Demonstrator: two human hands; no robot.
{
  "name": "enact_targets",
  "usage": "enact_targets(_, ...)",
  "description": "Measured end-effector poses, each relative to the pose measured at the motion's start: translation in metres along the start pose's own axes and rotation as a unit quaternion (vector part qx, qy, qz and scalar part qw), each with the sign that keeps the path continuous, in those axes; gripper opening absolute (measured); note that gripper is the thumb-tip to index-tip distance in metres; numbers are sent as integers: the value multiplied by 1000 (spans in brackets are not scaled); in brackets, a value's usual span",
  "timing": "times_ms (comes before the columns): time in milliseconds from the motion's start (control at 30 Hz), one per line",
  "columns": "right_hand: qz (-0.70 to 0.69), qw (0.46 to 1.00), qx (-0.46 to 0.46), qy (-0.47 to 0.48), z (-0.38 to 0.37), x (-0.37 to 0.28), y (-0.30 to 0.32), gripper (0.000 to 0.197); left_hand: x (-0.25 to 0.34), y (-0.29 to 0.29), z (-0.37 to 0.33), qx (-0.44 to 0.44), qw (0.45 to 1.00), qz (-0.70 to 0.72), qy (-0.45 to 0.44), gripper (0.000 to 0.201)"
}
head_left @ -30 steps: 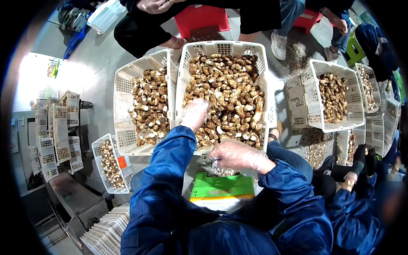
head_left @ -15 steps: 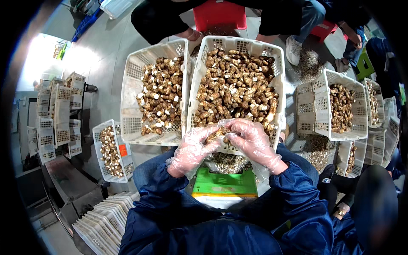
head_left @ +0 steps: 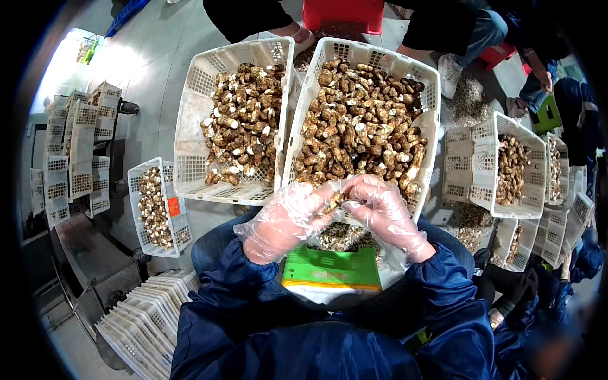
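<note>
Both my hands wear clear plastic gloves and meet over the near edge of the right-hand white crate (head_left: 432, 120). My left hand (head_left: 282, 218) is closed on a brown, knobbly mushroom (head_left: 334, 201), its fingers pinching it near the crate rim. Close beside it, my right hand (head_left: 384, 212) is curled with thumb and fingers pressed together at the mushroom's right side; whatever sits in that pinch is hidden. The right-hand crate is heaped with brown mushrooms (head_left: 354, 126). Left of it, a second white crate (head_left: 190, 136) holds mushrooms with pale cut ends (head_left: 247, 120).
Below my hands, pale trimmings (head_left: 345, 237) lie beyond a green plastic box (head_left: 329, 269) between my knees. A smaller crate (head_left: 183, 237) of mushrooms stands at left, near stacked crates (head_left: 145, 316). More crates (head_left: 538, 190) stand at right. Other people sit opposite, near a red stool (head_left: 345, 14).
The view has shifted slightly, so the crates sit a little differently in the picture. My hands stay together at the crate edge, with the left turned a little and the mushroom showing more.
</note>
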State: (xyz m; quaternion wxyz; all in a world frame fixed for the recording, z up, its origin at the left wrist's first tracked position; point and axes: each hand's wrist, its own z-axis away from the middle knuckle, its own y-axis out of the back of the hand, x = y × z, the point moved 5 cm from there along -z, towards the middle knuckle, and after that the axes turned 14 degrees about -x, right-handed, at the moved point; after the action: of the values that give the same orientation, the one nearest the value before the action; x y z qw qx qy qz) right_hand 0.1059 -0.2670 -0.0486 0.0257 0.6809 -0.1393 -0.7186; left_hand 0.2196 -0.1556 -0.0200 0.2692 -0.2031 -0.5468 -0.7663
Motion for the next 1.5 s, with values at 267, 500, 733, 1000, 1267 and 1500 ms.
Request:
enact_targets(267, -181, 982, -43, -15, 3, -1, 5, 6, -27, -27, 1, -87, 861, 501, -4, 31)
enact_targets(500, -316, 946, -17, -67, 10, 16, 5, 7, -25, -47, 2, -124, 707, 694, 61, 44)
enact_targets(733, -211, 976, 30, -53, 8, -2, 6, 12, -13, -56, 2, -132, 583, 794, 116, 41)
enact_targets(1000, -140, 989, 37, -34, 8, -21, 11, 13, -12, -79, -1, -213, 353, 911, 18, 47)
enact_targets(1267, -343, 907, -219, -111, 22, 4, -3, 12, -22, -42, -6, -186, 426, 885, -6, 59)
enact_targets(1500, -192, 974, -4, -120, 23, 6, 13, 7, -29, -30, -2, -71, 664, 744, 6, 40)
